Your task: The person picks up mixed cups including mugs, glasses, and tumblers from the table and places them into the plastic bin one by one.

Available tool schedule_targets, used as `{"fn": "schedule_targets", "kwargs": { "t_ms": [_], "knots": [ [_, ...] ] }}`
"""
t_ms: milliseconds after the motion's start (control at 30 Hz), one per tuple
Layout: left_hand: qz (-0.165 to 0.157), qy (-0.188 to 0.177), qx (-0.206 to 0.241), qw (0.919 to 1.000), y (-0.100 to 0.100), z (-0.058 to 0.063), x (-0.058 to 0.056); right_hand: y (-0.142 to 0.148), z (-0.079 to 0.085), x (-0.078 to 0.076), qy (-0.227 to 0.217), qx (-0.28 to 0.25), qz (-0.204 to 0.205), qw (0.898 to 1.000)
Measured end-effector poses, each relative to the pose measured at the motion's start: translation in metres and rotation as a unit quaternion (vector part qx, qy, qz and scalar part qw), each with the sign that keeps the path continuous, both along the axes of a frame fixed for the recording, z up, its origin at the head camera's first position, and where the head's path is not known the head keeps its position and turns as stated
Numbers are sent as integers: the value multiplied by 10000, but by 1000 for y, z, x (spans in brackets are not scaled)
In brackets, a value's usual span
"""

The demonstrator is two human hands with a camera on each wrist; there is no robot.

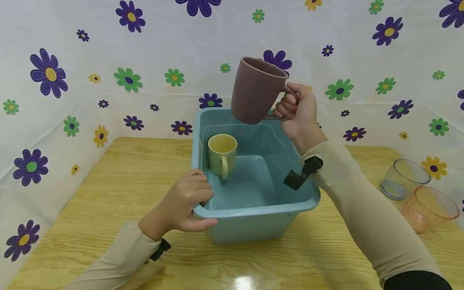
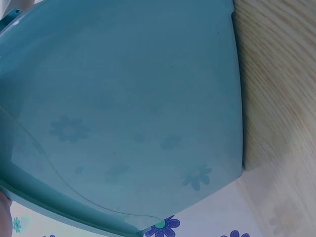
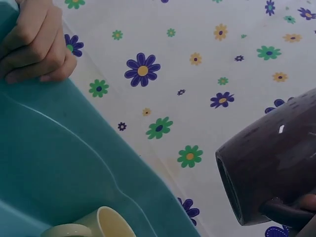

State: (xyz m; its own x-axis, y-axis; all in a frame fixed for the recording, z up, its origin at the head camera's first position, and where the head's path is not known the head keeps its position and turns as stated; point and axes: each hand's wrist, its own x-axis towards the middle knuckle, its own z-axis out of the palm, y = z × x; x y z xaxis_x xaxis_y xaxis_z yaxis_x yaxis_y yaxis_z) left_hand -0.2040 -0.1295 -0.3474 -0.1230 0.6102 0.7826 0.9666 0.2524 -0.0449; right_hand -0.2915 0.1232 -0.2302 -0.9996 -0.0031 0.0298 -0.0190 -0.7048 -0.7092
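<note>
My right hand [image 1: 298, 115] grips a brownish-mauve mug [image 1: 255, 91] by its handle, holding it tilted above the far part of a blue plastic tub [image 1: 257, 211]. In the right wrist view the same mug [image 3: 276, 158] appears dark and glossy at the right. My left hand [image 1: 184, 202] grips the tub's near left rim, fingers curled over the edge and thumb along the front. Inside the tub, a pale yellow mug [image 1: 219, 158] stands upright against the left wall, its handle toward me. The left wrist view mostly shows the tub's outer wall [image 2: 123, 98].
Two clear tumblers stand on the wooden table [image 1: 148, 177] at the right: a bluish glass [image 1: 403, 179] and an orange-tinted glass [image 1: 430, 210], partly beyond my right forearm. A white flowered cloth [image 1: 144, 50] hangs behind and along both sides of the table.
</note>
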Motion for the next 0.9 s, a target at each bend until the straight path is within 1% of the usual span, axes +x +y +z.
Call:
{"fn": "schedule_targets", "kwargs": {
  "t_ms": [100,367,600,767,900],
  "knots": [
    [17,-21,-20,10000,1,-1,0,-5,-6,-3,-231,262,-311,9989],
    [115,-134,-119,9998,1,2,3,-10,-22,-5,-345,800,-619,9943],
    [104,-164,-109,9998,1,2,2,-18,-30,-10,-1030,923,-1039,9849],
    [106,-177,-72,9998,0,2,2,-23,-35,-12,-1290,1065,-1133,9794],
    [102,-180,-60,9998,-1,2,3,-26,-36,-11,-1435,1352,-1142,9737]
  ]
}}
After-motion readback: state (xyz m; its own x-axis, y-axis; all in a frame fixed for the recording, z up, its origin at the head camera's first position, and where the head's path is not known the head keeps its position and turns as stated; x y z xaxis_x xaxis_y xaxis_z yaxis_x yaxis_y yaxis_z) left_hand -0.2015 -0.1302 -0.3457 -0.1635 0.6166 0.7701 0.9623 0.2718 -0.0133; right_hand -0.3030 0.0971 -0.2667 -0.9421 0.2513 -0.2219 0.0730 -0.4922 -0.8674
